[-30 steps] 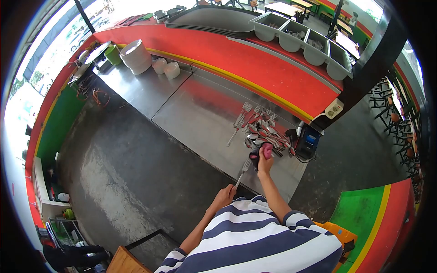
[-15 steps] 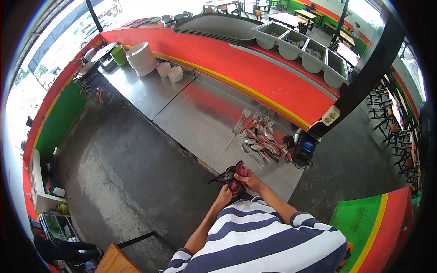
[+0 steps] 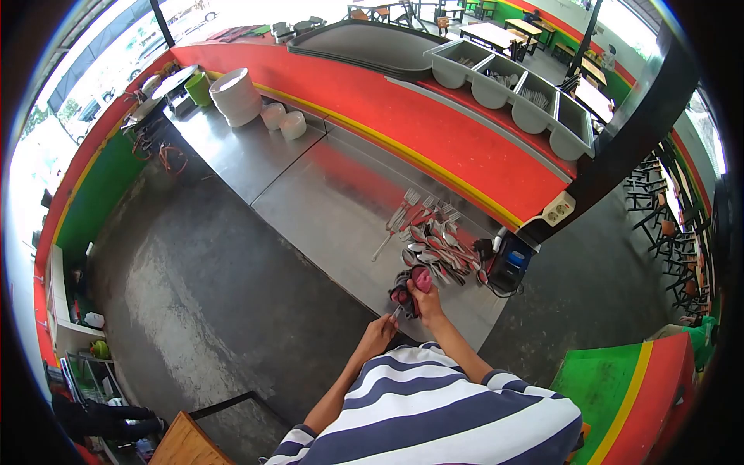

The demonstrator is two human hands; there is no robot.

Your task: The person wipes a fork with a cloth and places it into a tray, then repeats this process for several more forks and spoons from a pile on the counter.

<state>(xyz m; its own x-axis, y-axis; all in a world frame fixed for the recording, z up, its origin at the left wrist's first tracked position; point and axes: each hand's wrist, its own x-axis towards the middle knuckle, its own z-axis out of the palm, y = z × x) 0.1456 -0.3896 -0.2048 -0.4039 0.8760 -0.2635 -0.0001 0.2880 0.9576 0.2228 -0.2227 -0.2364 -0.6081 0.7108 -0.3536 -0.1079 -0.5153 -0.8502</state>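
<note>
My right hand point(image 3: 425, 301) is closed around a bunched dark and pink cloth point(image 3: 419, 280) in front of my body, near the counter's front edge. Just left of it, my left hand point(image 3: 377, 334) pinches a thin, shiny piece of cutlery point(image 3: 397, 312). The cloth hides the far end of that piece. Beyond my hands, a pile of spoons point(image 3: 438, 249) lies on the steel counter point(image 3: 310, 203). Several forks point(image 3: 405, 208) lie behind and left of the spoons, mostly side by side.
A black device point(image 3: 511, 262) stands right of the spoons. Stacked white plates point(image 3: 235, 97) and bowls point(image 3: 292, 125) are at the counter's far left. On the red ledge point(image 3: 372, 116) sit trays point(image 3: 360, 48) and a grey cutlery holder point(image 3: 535, 101). Someone in green point(image 3: 703, 341) appears at right.
My left hand has drawn down and away from the cloth, and the thin piece of cutlery now shows between them. The right hand with the cloth has shifted slightly right. A person has appeared at right.
</note>
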